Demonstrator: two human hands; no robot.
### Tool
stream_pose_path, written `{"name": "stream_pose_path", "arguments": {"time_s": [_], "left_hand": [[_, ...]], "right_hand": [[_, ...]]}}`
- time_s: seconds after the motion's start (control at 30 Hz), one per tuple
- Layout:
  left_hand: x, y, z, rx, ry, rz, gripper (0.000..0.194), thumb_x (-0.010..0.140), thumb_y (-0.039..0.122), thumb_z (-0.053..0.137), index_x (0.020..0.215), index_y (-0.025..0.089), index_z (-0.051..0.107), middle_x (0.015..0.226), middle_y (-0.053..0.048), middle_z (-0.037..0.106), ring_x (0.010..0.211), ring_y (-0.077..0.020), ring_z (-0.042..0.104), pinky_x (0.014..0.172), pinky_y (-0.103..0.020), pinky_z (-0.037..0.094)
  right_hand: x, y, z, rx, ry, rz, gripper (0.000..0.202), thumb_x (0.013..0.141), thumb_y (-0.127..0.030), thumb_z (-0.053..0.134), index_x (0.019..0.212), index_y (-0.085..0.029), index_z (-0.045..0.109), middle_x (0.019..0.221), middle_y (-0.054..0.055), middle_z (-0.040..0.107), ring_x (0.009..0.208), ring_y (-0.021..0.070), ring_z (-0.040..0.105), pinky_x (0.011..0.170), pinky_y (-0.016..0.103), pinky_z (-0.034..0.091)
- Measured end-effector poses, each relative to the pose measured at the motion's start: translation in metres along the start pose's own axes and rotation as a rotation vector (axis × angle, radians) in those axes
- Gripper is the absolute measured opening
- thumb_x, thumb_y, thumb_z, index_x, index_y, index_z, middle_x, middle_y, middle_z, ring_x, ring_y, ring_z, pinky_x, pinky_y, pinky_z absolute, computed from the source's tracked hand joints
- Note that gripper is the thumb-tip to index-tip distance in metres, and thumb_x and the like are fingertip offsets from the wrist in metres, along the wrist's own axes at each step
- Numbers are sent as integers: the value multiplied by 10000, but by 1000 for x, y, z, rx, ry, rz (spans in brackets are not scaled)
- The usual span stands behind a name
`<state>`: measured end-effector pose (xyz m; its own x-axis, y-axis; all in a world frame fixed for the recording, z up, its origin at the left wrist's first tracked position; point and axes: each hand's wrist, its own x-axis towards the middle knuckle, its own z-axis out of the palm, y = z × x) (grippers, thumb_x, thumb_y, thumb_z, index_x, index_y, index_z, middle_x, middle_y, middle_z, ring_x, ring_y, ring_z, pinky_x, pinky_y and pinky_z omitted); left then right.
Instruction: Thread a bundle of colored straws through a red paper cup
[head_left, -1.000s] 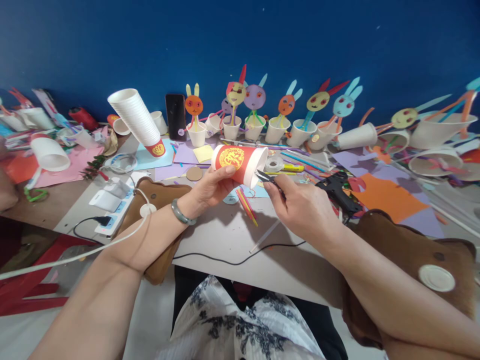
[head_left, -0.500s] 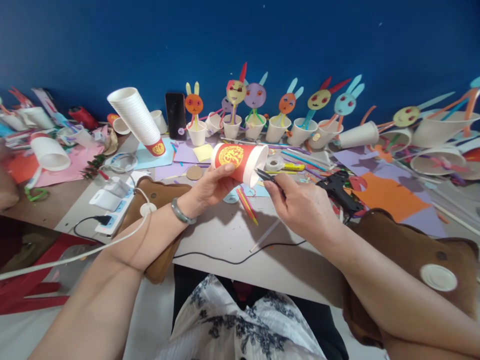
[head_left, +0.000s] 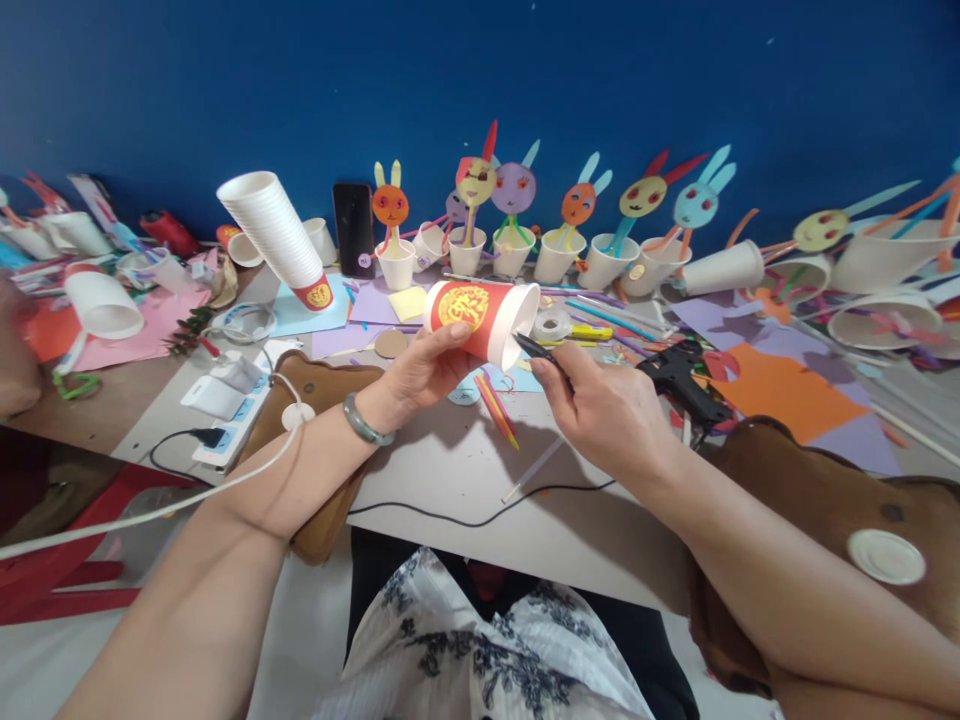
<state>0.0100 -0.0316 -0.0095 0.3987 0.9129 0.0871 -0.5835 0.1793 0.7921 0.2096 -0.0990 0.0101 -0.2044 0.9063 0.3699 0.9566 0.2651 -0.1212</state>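
A red and white paper cup [head_left: 484, 318] with a yellow print lies sideways in my left hand [head_left: 431, 372], its mouth turned right. My right hand [head_left: 600, 400] is closed round a dark pointed tool [head_left: 534, 348], whose tip is at the cup's rim. Whether the tool is a pen or a small cutter cannot be made out. Below the cup, red and yellow strips [head_left: 496, 410] lie on the table [head_left: 450, 470].
Cups with paper rabbit faces [head_left: 551, 255] line the blue wall. A tall cup stack [head_left: 271, 235] leans at the left near a phone [head_left: 352, 230]. At the right lie a black glue gun [head_left: 686, 385], orange paper [head_left: 787, 395] and a brown pouch [head_left: 810, 530]. A power strip [head_left: 234, 420] is at the left.
The dark tool's tip has shifted slightly at the cup's mouth, and the cup has turned a little. Both hands keep their hold.
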Motion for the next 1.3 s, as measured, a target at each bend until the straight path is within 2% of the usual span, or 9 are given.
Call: {"name": "stream_pose_path", "arguments": {"time_s": [0.13, 0.33, 0.5, 0.6, 0.77, 0.9, 1.07, 1.3], "left_hand": [[0, 0, 0, 6, 12, 21, 699, 773, 477, 866, 1379, 225, 626, 991, -51, 789, 934, -237, 762, 826, -326, 608], [0, 1, 0, 28, 17, 12, 722, 761, 488, 872, 1387, 225, 626, 993, -56, 789, 969, -265, 762, 842, -355, 609], [0, 0, 1, -30, 2, 16, 727, 734, 426, 903, 1377, 231, 628, 951, -23, 787, 884, -219, 766, 814, -311, 610], [-1, 1, 1, -29, 15, 10, 716, 749, 415, 892, 1384, 224, 622, 963, -25, 791, 904, -221, 770, 827, -306, 610], [-1, 0, 0, -31, 12, 9, 754, 694, 420, 924, 1361, 222, 636, 968, -26, 792, 905, -229, 769, 818, -310, 616], [0, 0, -1, 5, 20, 15, 706, 740, 458, 889, 1356, 220, 638, 1001, -48, 792, 996, -268, 768, 845, -337, 619], [1, 0, -2, 25, -9, 30, 773, 693, 488, 917, 1363, 222, 638, 1008, -55, 792, 1010, -287, 766, 840, -355, 624], [0, 1, 0, -11, -38, 44, 754, 692, 431, 932, 1359, 232, 641, 976, -35, 789, 887, -221, 764, 813, -312, 628]], "right_hand": [[0, 0, 0, 11, 0, -2, 513, 1078, -500, 278, 952, -175, 654, 640, 78, 654, 518, 193, 526, 553, 304, 189], [0, 0, 1, -36, 16, 15, 489, 1065, -485, 311, 917, -167, 652, 611, 76, 635, 506, 187, 515, 545, 303, 180], [-1, 0, 1, -69, 21, 11, 506, 1063, -496, 309, 903, -160, 652, 597, 76, 624, 500, 182, 506, 543, 300, 177], [0, -1, 1, -61, 0, 34, 494, 1057, -495, 322, 927, -157, 658, 605, 77, 627, 507, 187, 512, 551, 302, 184], [2, -2, -2, 13, -50, 64, 466, 1051, -477, 330, 949, -163, 658, 613, 72, 624, 513, 198, 510, 564, 306, 200], [3, -1, -2, 72, -59, 66, 442, 1049, -467, 325, 939, -177, 641, 607, 64, 603, 508, 198, 490, 566, 309, 196], [3, -1, -1, 128, -52, 62, 409, 1052, -473, 338, 918, -201, 612, 587, 40, 550, 498, 183, 452, 560, 307, 177], [3, -1, 2, 123, -41, 52, 430, 1056, -489, 311, 922, -199, 599, 585, 41, 532, 495, 180, 429, 557, 306, 168]]}}
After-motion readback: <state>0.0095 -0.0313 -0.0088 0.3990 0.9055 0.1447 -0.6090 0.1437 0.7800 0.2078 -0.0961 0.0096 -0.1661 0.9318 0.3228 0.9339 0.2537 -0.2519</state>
